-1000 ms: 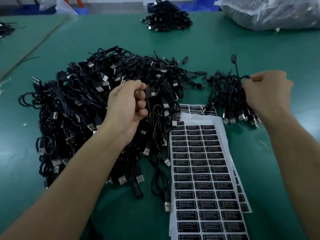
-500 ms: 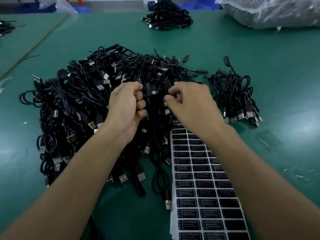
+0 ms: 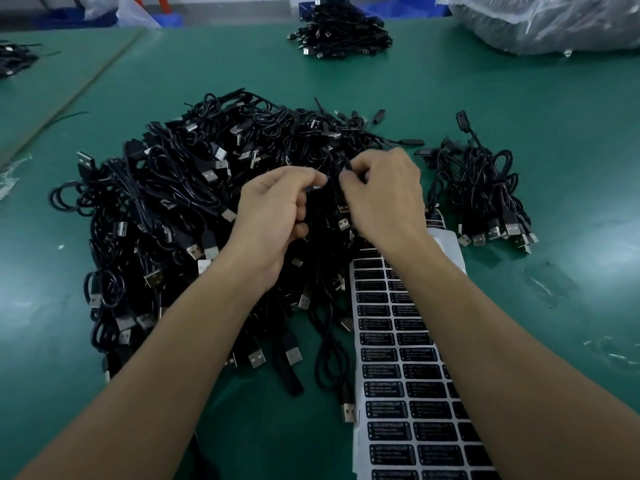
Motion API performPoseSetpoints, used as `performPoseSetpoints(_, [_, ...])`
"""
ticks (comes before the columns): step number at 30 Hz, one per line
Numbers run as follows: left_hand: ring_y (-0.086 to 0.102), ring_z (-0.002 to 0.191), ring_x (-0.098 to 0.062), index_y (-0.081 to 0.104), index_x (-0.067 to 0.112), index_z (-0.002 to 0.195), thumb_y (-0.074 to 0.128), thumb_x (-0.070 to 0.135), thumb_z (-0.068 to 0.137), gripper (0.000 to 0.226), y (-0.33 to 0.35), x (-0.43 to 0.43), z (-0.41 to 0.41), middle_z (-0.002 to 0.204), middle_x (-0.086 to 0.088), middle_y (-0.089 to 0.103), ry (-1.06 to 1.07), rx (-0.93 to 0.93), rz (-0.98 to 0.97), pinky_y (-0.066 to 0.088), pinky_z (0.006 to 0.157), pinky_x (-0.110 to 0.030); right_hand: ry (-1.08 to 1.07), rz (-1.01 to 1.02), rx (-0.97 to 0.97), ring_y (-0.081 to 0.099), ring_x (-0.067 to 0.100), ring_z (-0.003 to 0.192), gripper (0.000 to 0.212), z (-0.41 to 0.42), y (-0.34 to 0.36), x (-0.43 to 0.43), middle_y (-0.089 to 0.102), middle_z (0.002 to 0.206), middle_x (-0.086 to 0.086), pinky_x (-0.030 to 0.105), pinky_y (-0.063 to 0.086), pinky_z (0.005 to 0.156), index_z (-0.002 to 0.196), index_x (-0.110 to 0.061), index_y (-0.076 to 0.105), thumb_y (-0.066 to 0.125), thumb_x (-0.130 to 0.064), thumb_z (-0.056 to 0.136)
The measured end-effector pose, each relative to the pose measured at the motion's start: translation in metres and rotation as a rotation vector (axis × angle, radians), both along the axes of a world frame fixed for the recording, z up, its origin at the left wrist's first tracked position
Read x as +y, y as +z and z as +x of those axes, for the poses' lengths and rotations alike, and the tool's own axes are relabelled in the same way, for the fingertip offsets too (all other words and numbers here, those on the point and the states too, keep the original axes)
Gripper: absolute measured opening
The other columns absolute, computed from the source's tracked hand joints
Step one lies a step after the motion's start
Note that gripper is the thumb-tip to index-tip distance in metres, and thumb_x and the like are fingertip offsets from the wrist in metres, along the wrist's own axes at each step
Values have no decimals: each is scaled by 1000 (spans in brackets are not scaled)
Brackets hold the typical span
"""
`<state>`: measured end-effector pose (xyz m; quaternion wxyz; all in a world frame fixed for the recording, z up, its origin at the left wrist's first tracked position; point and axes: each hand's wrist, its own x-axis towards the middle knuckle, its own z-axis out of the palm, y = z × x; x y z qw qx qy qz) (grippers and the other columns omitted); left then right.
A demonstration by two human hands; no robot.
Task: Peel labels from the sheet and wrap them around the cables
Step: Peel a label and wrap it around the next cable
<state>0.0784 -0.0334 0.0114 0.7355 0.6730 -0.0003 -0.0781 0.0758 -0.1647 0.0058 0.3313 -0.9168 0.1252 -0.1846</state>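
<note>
Mostly undone: big cable pile [image 3: 194, 216] left of label sheet [image 3: 398, 358], small done bundle [image 3: 485, 192] beyond it; left hand [image 3: 273, 216] and right hand [image 3: 384, 195] both pinch one cable [image 3: 337, 188] over the pile

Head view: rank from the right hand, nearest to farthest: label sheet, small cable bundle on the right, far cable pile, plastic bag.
From the right hand:
1. label sheet, just below the wrist, under the forearm.
2. small cable bundle, to its right.
3. far cable pile, up at the table's far edge.
4. plastic bag, far right corner.
</note>
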Motion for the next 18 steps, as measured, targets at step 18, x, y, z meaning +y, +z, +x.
performPoseSetpoints(18, [59, 52, -10, 70, 22, 64, 52, 42, 103, 47, 7, 2, -8, 60, 3, 64, -45, -59, -95, 49, 50, -20, 581, 602, 285, 72, 19, 67, 14, -82, 10, -27, 74, 80, 12, 29, 59, 54, 91, -6, 75, 65, -14, 96])
